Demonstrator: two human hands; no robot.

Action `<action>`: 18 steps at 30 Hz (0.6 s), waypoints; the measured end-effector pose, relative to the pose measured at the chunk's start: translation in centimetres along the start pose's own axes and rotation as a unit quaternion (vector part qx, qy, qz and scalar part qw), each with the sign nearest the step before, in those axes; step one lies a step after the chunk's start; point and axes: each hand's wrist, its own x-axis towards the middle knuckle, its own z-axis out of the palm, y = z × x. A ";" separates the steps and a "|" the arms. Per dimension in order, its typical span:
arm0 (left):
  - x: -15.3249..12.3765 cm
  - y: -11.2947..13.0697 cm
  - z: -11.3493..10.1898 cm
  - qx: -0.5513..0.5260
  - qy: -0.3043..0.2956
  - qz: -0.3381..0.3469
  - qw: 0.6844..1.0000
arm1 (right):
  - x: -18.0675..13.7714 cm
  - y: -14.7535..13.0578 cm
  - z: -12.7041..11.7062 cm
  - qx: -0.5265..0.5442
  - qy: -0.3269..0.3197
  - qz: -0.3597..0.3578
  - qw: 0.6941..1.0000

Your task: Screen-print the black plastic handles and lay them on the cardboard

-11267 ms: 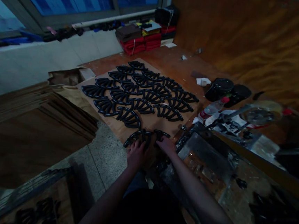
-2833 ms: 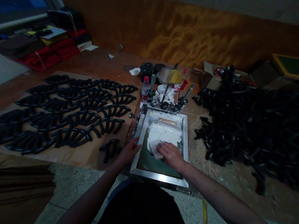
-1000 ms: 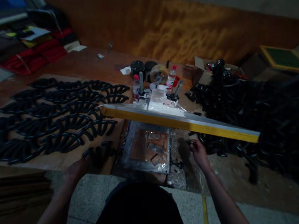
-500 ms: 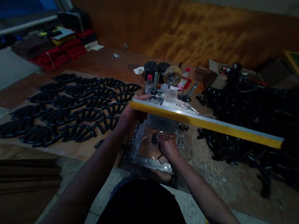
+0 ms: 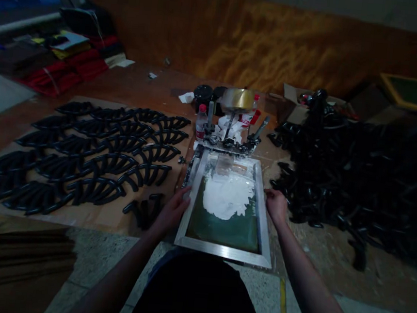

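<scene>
The printing frame [image 5: 266,229], tilted up a moment ago, now lies flat on the worktop before the person, with left hand [image 5: 172,212] and right hand [image 5: 276,207] clasping its side rails, so the white ink [image 5: 227,194] on the mesh covers the base below.

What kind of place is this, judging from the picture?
Probably a small screen-printing workshop: a metal-framed screen spread with white ink, black parts laid in rows on cardboard, and a large heap of similar parts beside it.
</scene>
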 end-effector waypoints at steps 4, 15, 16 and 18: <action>1.6 -4.4 1.5 0.033 -0.018 -0.031 0.999 | 2.9 -4.9 -1.5 0.047 0.102 -0.116 0.987; 2.5 -5.9 1.5 0.062 -0.023 -0.026 0.997 | -3.3 -12.2 -0.7 -0.122 -0.211 -0.409 0.879; 2.4 -5.9 1.5 0.061 -0.025 -0.031 0.997 | -3.6 -11.6 -1.1 -0.111 -0.226 -0.444 0.860; 2.4 -5.7 1.5 0.058 -0.030 -0.035 0.997 | -3.4 -11.0 -1.9 -0.087 -0.251 -0.480 0.836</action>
